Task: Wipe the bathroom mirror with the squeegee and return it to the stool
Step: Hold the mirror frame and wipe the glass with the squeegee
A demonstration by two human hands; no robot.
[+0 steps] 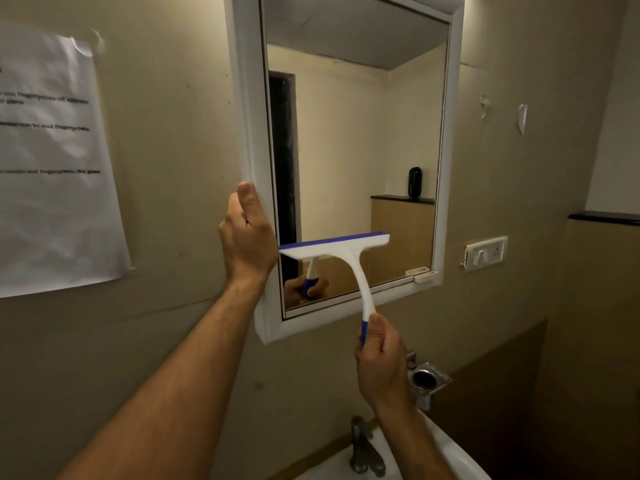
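Head view, one entry per item.

Progress: wiping is under way, by your judgement of the blade's place. Your squeegee (341, 258) lies with its blue blade against the mirror (356, 150) glass in the lower part, at about 6 o'clock of the pane. You cannot tell from the glass which strips are already wiped; no streaks or drops show. Left to do: finish the pass, then carry the squeegee to the stool, which is not in view.

Left hand (247, 237): at 9 o'clock of the mirror, fingers curled round the white frame's left edge, thumb up along it, steadying it. Forearm reaches up from 7 o'clock.

Right hand (379, 358): below the frame at 5 o'clock, fingers and thumb wrapped round the handle's blue end, handle arching up and left to the blade.

Also present: sink (446, 448) and tap (363, 448) at 6 o'clock, paper notice (52, 161) at 9 o'clock, switch (485, 252) at 3 o'clock.
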